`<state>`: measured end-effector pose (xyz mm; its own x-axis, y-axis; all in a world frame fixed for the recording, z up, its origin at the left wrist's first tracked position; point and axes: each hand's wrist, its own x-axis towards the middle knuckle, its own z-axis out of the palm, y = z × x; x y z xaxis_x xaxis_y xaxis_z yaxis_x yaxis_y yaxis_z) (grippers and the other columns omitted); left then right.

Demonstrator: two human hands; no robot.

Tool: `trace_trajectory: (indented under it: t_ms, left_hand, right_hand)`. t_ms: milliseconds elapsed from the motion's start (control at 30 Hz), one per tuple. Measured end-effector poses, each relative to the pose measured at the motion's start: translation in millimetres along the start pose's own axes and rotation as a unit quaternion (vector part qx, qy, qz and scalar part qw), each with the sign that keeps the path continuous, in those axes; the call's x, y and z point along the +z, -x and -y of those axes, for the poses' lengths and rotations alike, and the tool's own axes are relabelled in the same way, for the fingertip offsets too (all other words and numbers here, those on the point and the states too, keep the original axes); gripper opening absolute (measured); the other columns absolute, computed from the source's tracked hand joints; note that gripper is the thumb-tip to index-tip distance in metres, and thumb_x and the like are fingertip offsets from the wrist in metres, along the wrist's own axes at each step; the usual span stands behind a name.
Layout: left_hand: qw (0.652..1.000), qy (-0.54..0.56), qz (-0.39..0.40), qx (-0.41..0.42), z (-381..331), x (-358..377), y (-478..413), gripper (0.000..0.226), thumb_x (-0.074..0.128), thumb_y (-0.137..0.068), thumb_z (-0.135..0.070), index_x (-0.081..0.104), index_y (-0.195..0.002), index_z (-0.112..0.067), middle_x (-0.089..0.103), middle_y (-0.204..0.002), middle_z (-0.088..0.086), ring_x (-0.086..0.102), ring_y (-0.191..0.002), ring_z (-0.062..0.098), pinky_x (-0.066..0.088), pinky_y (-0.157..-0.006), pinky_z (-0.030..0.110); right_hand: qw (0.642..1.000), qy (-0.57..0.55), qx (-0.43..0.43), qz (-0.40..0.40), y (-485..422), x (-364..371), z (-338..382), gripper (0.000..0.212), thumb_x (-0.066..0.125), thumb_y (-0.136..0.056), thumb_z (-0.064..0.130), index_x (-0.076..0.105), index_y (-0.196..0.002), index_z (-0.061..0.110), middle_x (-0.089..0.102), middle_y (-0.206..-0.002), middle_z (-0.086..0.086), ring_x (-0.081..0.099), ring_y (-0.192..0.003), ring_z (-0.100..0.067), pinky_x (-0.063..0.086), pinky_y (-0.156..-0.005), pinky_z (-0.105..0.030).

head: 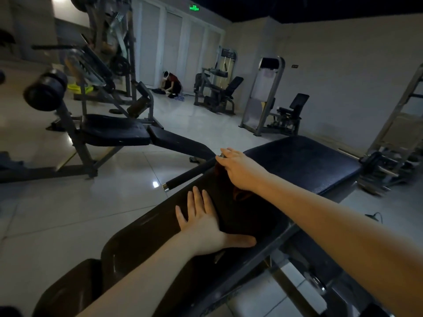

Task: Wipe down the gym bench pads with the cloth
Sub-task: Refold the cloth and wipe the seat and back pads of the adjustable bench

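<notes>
Left fingers: the left hand (206, 227) lies flat on the back pad (146, 239), palm down; its fingers (196, 202) are straight and spread, pointing far, thumb out to the right, holding nothing.
Right fingers: the right hand (240, 171) lies palm down on the cloth (239, 194) at the far end of the back pad; its fingers (225, 154) are stretched out, pointing far-left, and their tips reach the end of the handle bar (190, 172). The thumb is hidden, so whether it hooks the cloth cannot be told.
Cloth: dark red and bunched, mostly covered by the right hand; one fold shows under the wrist and a bit more beside the knuckles. Its long axis appears to follow the pad's length.
Back pad: dark and glossy, long axis running from near-left to far-right.
Seat pad (304, 163): dark, just beyond the right hand, to the far right.
Handle bar: black grip, just beside the left edge of the back pad.
Surroundings: pale tiled floor (68, 213); another bench (119, 131) at far left; a person (171, 84) crouching by the far doors.
</notes>
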<state>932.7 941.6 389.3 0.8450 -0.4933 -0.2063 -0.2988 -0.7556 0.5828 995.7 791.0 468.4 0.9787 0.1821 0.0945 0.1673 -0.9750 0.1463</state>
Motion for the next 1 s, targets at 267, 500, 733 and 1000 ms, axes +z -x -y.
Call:
trace_trajectory:
  t_ms: [267, 500, 733, 1000]
  left_hand:
    - [1.0, 0.008, 0.014, -0.015, -8.1, -7.7, 10.3, 0.15, 0.064, -0.06, -0.085, -0.033, -0.147, -0.011, -0.045, -0.151, 0.011, -0.039, -0.14, 0.027, -0.02, -0.116, 0.055]
    - [1.0, -0.007, 0.003, -0.019, -6.1, -3.7, 1.5, 0.155, 0.063, -0.055, -0.089, -0.032, -0.147, -0.008, -0.042, -0.153, 0.013, -0.035, -0.143, 0.029, -0.018, -0.116, 0.056]
    - [1.0, 0.001, -0.004, -0.007, -0.9, 2.8, -7.6, 0.156, 0.063, -0.054, -0.089, -0.034, -0.145, -0.008, -0.045, -0.15, 0.012, -0.04, -0.14, 0.028, -0.023, -0.112, 0.055]
    - [1.0, 0.001, 0.003, 0.001, 1.6, 1.5, -3.5, 0.154, 0.06, -0.054, -0.09, -0.033, -0.147, -0.01, -0.046, -0.15, 0.011, -0.042, -0.138, 0.027, -0.021, -0.114, 0.059]
  right_hand:
    - [0.998, 0.016, -0.034, 0.045, 33.9, -13.2, 0.8, 0.054, 0.034, -0.104, 0.01, 0.02, -0.154, 0.021, 0.006, -0.163, -0.005, 0.002, -0.15, -0.021, 0.004, -0.12, -0.036]
    - [0.991, 0.028, -0.082, 0.098, 129.0, -22.6, -17.6, 0.056, 0.033, -0.104, 0.012, 0.012, -0.155, 0.025, -0.007, -0.162, 0.007, -0.011, -0.148, -0.009, -0.001, -0.118, -0.026]
    - [0.994, -0.002, -0.102, 0.044, 99.3, -14.9, -17.5, 0.051, 0.034, -0.103, 0.012, 0.024, -0.152, 0.025, 0.003, -0.162, 0.007, -0.006, -0.146, -0.004, -0.001, -0.117, -0.022]
    - [0.998, 0.009, -0.062, 0.011, 14.2, -2.0, -4.4, 0.051, 0.034, -0.102, 0.009, 0.03, -0.151, 0.018, 0.015, -0.162, -0.006, 0.01, -0.15, -0.022, 0.01, -0.122, -0.041]
